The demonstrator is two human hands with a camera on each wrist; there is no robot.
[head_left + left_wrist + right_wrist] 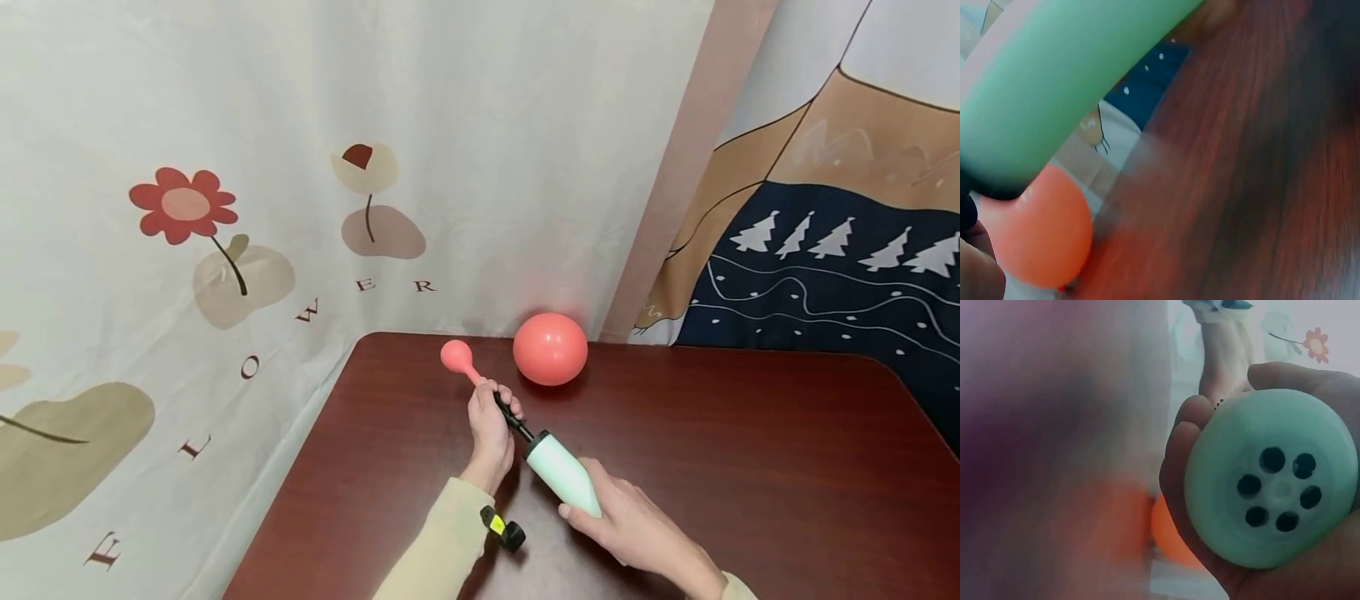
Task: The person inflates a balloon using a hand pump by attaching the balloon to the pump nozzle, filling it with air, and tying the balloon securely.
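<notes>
A hand pump with a mint-green barrel [564,477] slants over the table, its black rod reaching toward the far left. My right hand [630,517] grips the barrel near its rear end; the right wrist view shows the fingers curled round it and the pump's holed end cap [1282,490]. My left hand [491,425] grips the pump's black front end together with the neck of a small coral balloon [457,356]. The bulb of that balloon is slightly swollen and sticks out beyond the left fingers. The nozzle is hidden inside the hand.
A larger inflated coral balloon [551,350] rests at the back edge of the dark red-brown table [750,450], against the curtain. Printed curtains [487,167] hang behind and to the left. On the left wrist is a strapped black device [512,536].
</notes>
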